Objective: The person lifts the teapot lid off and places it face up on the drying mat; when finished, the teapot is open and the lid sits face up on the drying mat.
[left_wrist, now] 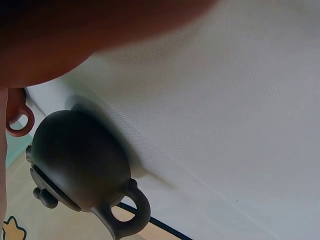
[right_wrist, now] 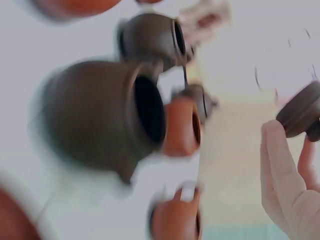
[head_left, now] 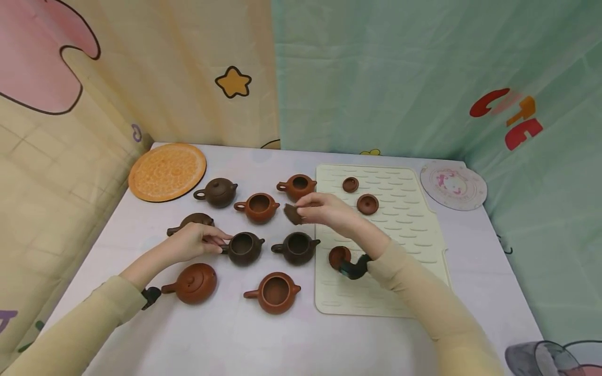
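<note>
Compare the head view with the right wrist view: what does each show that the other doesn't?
Only in the head view: the pink-and-white round mat at the far right, the printed star and both pale sleeves.

Only in the right wrist view: the small knob on the held dark lid, which the head view does not make out.

In both: the right grip holding that lid, the left grip beside a dark open pot, and a second dark open pot. The right wrist view is partly blurred.
</note>
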{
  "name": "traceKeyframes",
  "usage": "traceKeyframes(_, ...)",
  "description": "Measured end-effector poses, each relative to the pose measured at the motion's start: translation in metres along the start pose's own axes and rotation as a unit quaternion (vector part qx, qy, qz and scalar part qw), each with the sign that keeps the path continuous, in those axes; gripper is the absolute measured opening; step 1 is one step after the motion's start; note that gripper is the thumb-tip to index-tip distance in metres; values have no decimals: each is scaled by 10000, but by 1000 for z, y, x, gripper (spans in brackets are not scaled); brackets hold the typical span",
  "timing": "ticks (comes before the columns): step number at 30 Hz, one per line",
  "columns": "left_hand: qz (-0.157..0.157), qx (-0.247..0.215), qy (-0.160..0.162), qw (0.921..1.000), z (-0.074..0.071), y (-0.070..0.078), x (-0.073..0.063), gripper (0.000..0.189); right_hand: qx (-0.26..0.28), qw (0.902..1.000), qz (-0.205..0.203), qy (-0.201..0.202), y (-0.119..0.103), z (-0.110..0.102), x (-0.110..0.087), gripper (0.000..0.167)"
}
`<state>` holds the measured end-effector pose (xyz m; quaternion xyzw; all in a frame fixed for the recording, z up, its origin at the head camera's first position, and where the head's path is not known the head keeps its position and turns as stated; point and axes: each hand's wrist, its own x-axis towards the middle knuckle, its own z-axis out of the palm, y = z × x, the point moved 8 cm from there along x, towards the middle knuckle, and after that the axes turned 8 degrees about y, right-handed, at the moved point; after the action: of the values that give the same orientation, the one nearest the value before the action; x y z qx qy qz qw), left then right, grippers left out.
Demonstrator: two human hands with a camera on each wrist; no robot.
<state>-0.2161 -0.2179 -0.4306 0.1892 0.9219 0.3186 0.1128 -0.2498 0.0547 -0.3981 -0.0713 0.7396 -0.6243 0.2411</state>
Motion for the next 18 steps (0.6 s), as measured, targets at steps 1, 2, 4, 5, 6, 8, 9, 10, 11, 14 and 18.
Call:
traceKeyframes(1,-21,26,-6,10000,0,0,1,32,296,9995,53,137,5,-16,-6,19)
traceKeyframes(2,-35,45,-2,10000,0,-1,1,32,556,9980,96,291,10,-31,-12,16)
traceKeyframes(4,-35,46,-15,10000,-1,-1,2,32,1023,9931,206,542,24,-58,-23,10)
traceKeyframes(5,-27,57,-16,10000,-1,-1,2,31,1201,9902,284,647,33,-70,-28,9)
traceKeyframes(6,-22,70,-14,10000,-1,-1,2,31,1349,9876,356,715,42,-80,-33,10)
traceKeyframes(8,-25,99,-3,9999,-2,-1,1,31,1537,9836,519,789,60,-96,-40,10)
traceKeyframes(9,-24,110,0,9999,-2,-1,1,31,1594,9825,592,760,69,-102,-43,11)
traceKeyframes(10,-17,126,9,9999,-2,-2,0,31,1659,9813,660,718,77,-106,-46,13)
traceKeyframes(11,-15,147,16,9999,-2,-2,0,31,1762,9794,730,664,85,-109,-49,14)
traceKeyframes(14,-7,120,22,9999,-2,-2,-1,31,2111,9724,852,516,103,-114,-57,20)
traceKeyframes(18,24,80,11,10000,0,-1,1,31,2557,9596,1008,600,119,-120,-68,25)
